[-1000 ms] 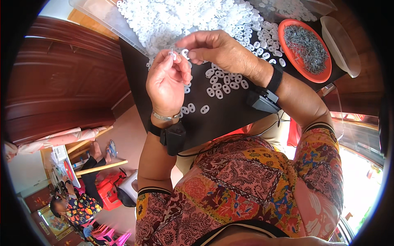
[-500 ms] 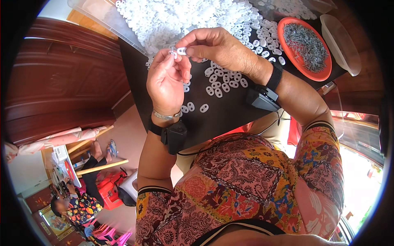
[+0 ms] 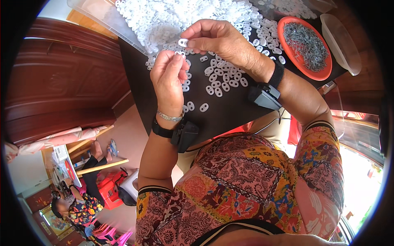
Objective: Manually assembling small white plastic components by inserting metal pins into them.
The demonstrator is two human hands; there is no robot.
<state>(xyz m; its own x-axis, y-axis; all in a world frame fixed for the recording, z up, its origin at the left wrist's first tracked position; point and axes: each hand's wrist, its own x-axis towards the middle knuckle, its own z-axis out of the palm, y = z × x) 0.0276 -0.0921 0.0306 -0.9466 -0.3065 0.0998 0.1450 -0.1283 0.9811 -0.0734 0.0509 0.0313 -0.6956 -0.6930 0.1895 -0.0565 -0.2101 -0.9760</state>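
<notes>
My right hand (image 3: 213, 41) pinches a white oval plastic piece with two holes (image 3: 183, 42) between thumb and forefinger. Just below it, my left hand (image 3: 168, 74) is closed, its thumb and fingertips gripping another small white plastic piece (image 3: 179, 53). A narrow gap separates the two held pieces. Under and beside my hands, several like pieces (image 3: 225, 78) lie loose on the dark table (image 3: 217, 119). Beyond them rises a large heap of white pieces (image 3: 176, 20).
A clear plastic bin (image 3: 102, 20) borders the heap. At the right, a red-orange dish (image 3: 317, 76) holds thin grey metal parts (image 3: 305, 45), beside a translucent tray (image 3: 342, 45). Another person (image 3: 84, 207) sits at the lower left. Dark devices are strapped to both my wrists.
My right hand has risen slightly with its white piece, parting from my left. My left hand has shifted a little right and down, its fingers drawn closer together.
</notes>
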